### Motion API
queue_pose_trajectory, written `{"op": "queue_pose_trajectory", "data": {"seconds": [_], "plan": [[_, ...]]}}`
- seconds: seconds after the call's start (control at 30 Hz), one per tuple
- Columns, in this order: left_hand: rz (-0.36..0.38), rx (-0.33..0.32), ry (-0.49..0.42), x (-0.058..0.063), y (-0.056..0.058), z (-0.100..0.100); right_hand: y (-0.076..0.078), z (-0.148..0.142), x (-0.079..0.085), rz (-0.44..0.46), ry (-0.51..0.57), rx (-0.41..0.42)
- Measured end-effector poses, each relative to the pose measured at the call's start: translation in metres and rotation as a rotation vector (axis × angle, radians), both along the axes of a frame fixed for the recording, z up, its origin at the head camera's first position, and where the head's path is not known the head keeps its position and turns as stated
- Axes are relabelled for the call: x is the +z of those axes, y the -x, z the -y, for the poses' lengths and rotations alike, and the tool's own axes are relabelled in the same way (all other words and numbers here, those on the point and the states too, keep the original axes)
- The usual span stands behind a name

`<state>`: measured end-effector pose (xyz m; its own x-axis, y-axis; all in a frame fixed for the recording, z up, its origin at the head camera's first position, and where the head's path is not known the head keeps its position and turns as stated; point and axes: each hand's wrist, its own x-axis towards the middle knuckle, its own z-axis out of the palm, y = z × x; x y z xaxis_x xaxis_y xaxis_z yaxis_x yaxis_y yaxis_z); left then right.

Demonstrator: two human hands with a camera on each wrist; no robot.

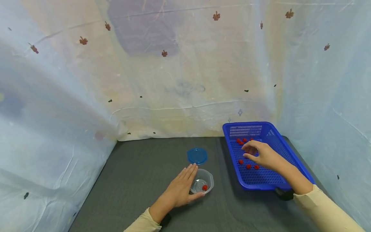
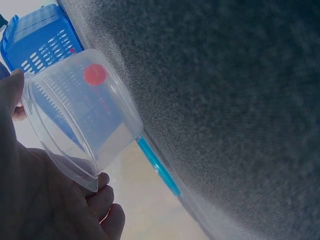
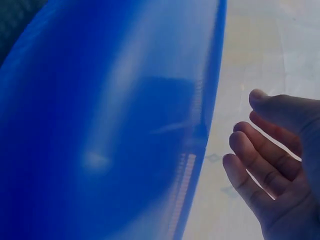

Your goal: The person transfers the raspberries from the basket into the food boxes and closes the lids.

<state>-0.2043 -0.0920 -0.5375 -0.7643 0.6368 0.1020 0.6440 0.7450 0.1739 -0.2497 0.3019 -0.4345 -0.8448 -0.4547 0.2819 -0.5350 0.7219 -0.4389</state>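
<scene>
A clear plastic tub (image 1: 206, 175) with one small red ball-like piece (image 1: 204, 187) in it stands on the dark cloth. My left hand (image 1: 181, 187) rests along its left side, fingers straight and thumb spread towards the near rim. From the left wrist view, the thumb and fingers lie around the tub's rim (image 2: 60, 135). Over the blue basket (image 1: 236, 170) hovers my right hand (image 1: 262, 154), its fingers loosely bent and the thumb apart, holding nothing. Several red pieces (image 1: 248, 166) lie on the basket's floor, some partly hidden by that hand.
A round blue lid (image 1: 197, 156) lies flat just behind the tub. Dark grey cloth (image 1: 139, 174) covers the table. Patterned sheeting (image 1: 185, 74) hangs at the back and both sides, close behind the basket.
</scene>
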Motion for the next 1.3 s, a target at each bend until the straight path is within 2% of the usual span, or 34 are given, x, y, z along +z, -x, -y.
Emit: {"op": "queue_pose_trajectory", "data": {"seconds": [0.43,0.7,1.03,1.3], "plan": [[0.038,0.008,0.012,0.0,-0.002,0.001,0.0,-0.029,-0.023,0.067,-0.037,-0.075],[0.059,0.019,0.015,-0.002,-0.006,0.001,0.004,-0.044,-0.04,0.092,-0.057,-0.088],[0.06,0.032,0.026,0.0,-0.004,-0.001,0.009,-0.06,-0.059,0.202,-0.093,-0.086],[0.06,0.03,0.022,0.002,-0.002,-0.002,0.012,-0.065,-0.067,0.21,-0.097,-0.088]]}}
